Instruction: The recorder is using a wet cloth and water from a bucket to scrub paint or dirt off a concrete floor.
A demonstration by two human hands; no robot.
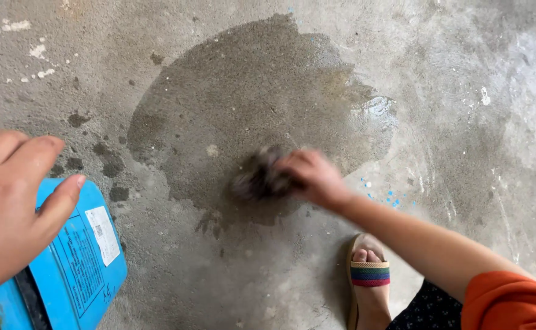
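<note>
My right hand (314,177) is closed on a dark scrubbing pad (257,177), blurred by motion, pressed on the wet patch (243,104) of the concrete floor. My left hand (11,201) grips the top of a blue plastic container (75,269) with a white label, at the lower left, held close to the camera above the floor. My right forearm runs down to an orange sleeve (512,302) at the bottom right.
My foot in a sandal (369,275) with a striped strap stands just below the wet patch. A shiny puddle (378,110) lies at the patch's right edge. White paint flecks (17,36) and small blue specks (390,197) dot the floor.
</note>
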